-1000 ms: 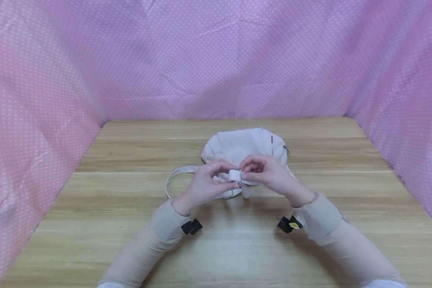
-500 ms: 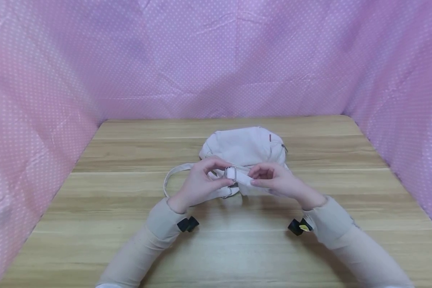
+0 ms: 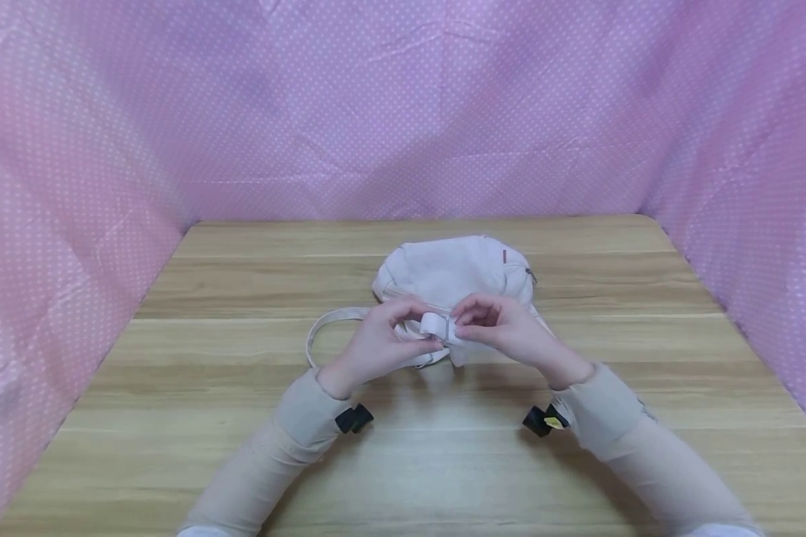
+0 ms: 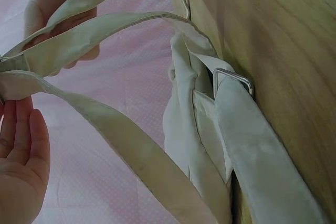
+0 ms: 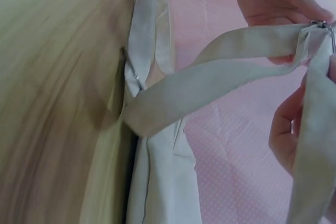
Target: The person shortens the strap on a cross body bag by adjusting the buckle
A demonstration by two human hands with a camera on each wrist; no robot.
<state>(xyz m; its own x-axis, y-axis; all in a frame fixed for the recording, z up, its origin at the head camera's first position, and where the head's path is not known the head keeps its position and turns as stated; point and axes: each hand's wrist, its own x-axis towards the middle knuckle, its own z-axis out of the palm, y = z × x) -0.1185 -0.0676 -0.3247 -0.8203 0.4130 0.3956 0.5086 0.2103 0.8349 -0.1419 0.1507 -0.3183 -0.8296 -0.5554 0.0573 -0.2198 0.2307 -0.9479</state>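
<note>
A cream bag [image 3: 450,272] lies on the table, its strap [image 4: 121,129] raised in front of it. A metal slider buckle [image 3: 445,328] sits on this strap between the two hands. My left hand [image 3: 379,339] holds the strap at the buckle, thumb below and fingers above. From the other side, my right hand [image 3: 507,328] pinches the strap right beside the buckle. A short loop of strap stands up through the buckle. In the right wrist view, the buckle [image 5: 319,23] shows at the right edge, partly cut off.
A second metal ring [image 4: 233,74] sits on the strap near the bag. Part of the strap [image 3: 316,328] curves out left over the wooden table [image 3: 403,462]. Pink dotted cloth [image 3: 403,112] hangs behind and at both sides.
My right hand moved right along the strap, away from the buckle, then came back left to it. The loop at the buckle shifted with it. My left hand stayed nearly in place.
</note>
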